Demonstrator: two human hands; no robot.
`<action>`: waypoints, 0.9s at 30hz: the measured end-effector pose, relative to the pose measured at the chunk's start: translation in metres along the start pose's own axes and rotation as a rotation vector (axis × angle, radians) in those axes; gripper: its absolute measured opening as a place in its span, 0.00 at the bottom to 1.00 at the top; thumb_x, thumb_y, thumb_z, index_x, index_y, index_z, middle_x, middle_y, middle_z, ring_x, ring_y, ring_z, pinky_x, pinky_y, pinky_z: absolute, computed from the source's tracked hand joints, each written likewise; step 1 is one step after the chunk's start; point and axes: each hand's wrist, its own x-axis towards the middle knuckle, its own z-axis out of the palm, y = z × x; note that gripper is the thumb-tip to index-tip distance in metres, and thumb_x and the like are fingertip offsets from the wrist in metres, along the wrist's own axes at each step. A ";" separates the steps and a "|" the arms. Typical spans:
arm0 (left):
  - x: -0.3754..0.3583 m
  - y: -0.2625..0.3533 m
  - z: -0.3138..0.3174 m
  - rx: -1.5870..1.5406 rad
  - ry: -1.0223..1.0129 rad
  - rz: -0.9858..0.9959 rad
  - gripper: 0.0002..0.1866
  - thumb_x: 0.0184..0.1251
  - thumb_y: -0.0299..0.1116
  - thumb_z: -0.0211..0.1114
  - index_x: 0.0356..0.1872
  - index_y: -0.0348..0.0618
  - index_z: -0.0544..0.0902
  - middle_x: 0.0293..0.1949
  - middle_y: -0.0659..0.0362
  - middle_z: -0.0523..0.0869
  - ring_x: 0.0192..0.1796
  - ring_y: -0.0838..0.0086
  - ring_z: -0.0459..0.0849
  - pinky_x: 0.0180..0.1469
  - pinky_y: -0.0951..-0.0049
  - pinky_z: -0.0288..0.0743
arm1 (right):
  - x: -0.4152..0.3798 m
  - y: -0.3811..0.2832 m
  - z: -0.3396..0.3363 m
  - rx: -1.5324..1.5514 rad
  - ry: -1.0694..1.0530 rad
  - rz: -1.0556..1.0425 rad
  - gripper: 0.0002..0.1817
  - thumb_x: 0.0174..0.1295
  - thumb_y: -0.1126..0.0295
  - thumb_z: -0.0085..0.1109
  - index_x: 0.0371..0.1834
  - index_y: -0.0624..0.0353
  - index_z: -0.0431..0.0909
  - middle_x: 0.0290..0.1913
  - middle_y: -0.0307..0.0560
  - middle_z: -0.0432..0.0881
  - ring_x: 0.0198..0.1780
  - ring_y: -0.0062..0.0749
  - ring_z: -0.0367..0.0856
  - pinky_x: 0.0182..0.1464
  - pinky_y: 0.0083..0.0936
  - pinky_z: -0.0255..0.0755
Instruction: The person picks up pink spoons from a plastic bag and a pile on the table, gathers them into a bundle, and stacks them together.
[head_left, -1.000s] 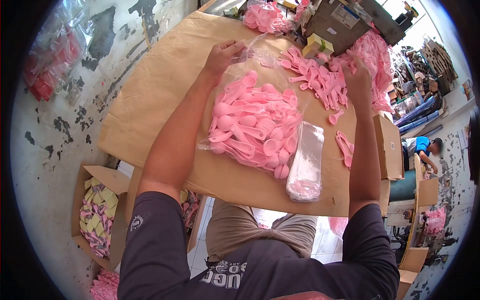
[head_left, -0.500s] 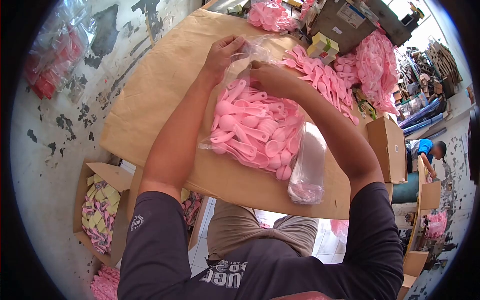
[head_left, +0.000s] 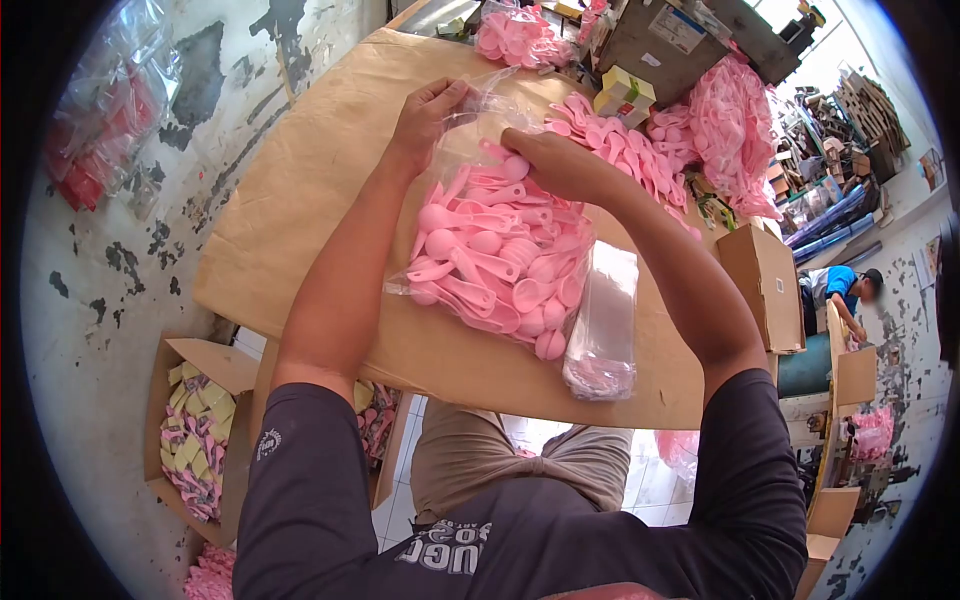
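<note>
A clear plastic bag, filled with pink plastic scoops, lies on the brown-covered table. At its upper left, my left hand pinches the film of the mouth between thumb and fingers. My right hand is at the other side of the mouth, fingers curled against the film; their tips are partly hidden. One scoop sits right under those fingers, near the top of the heap. Beside the filled bag lies a stack of flat clear bags.
Loose pink scoops are heaped beyond my right forearm, near a small yellow box. A cardboard box stands at the table's right. An open carton sits below left. A person in blue works far right.
My right hand has drawn back slightly from inside the bag's mouth, and a scoop now shows under its fingers. My left hand still holds the film. The whole view has shifted a little.
</note>
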 end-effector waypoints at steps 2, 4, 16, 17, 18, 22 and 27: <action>0.001 0.001 0.001 0.000 0.008 -0.008 0.14 0.81 0.41 0.62 0.49 0.40 0.85 0.52 0.51 0.91 0.54 0.68 0.89 0.62 0.66 0.80 | -0.008 0.002 -0.011 0.168 -0.013 0.113 0.06 0.75 0.74 0.54 0.51 0.62 0.72 0.45 0.56 0.86 0.50 0.52 0.85 0.51 0.43 0.75; 0.000 0.000 0.002 0.004 0.009 0.002 0.14 0.81 0.41 0.62 0.49 0.40 0.85 0.52 0.50 0.91 0.54 0.68 0.89 0.62 0.65 0.80 | -0.015 0.013 -0.011 0.269 0.042 0.026 0.07 0.75 0.74 0.53 0.52 0.62 0.73 0.41 0.55 0.85 0.46 0.49 0.86 0.49 0.41 0.76; 0.003 -0.003 0.002 -0.009 -0.015 -0.025 0.14 0.81 0.40 0.61 0.48 0.39 0.85 0.53 0.48 0.91 0.53 0.66 0.90 0.62 0.65 0.80 | -0.025 0.017 -0.029 0.182 -0.051 0.014 0.11 0.72 0.66 0.64 0.44 0.62 0.76 0.37 0.50 0.83 0.39 0.37 0.80 0.44 0.36 0.73; 0.003 -0.004 0.002 -0.009 -0.015 -0.029 0.14 0.81 0.40 0.61 0.48 0.39 0.85 0.53 0.48 0.91 0.53 0.66 0.90 0.62 0.65 0.80 | -0.027 0.018 -0.030 0.171 0.028 -0.025 0.12 0.72 0.65 0.64 0.43 0.62 0.75 0.37 0.49 0.82 0.39 0.36 0.79 0.44 0.35 0.72; 0.002 -0.004 0.002 -0.005 -0.018 -0.028 0.14 0.81 0.40 0.61 0.48 0.39 0.85 0.53 0.48 0.91 0.54 0.66 0.90 0.62 0.65 0.80 | -0.030 0.020 -0.031 0.174 0.028 -0.023 0.12 0.72 0.65 0.64 0.43 0.62 0.75 0.37 0.49 0.82 0.39 0.36 0.79 0.44 0.35 0.72; 0.002 -0.002 0.002 -0.006 -0.020 -0.016 0.14 0.81 0.40 0.61 0.48 0.40 0.85 0.52 0.49 0.91 0.54 0.66 0.89 0.62 0.65 0.80 | -0.048 0.023 -0.038 0.237 -0.034 0.029 0.11 0.73 0.65 0.62 0.41 0.62 0.73 0.34 0.46 0.78 0.37 0.31 0.75 0.43 0.34 0.69; -0.002 -0.001 0.002 0.029 -0.003 -0.029 0.13 0.81 0.40 0.62 0.47 0.41 0.86 0.50 0.52 0.91 0.54 0.67 0.88 0.61 0.65 0.80 | -0.067 0.028 -0.050 0.273 -0.109 0.063 0.08 0.75 0.68 0.59 0.42 0.61 0.72 0.36 0.43 0.80 0.39 0.28 0.76 0.44 0.32 0.70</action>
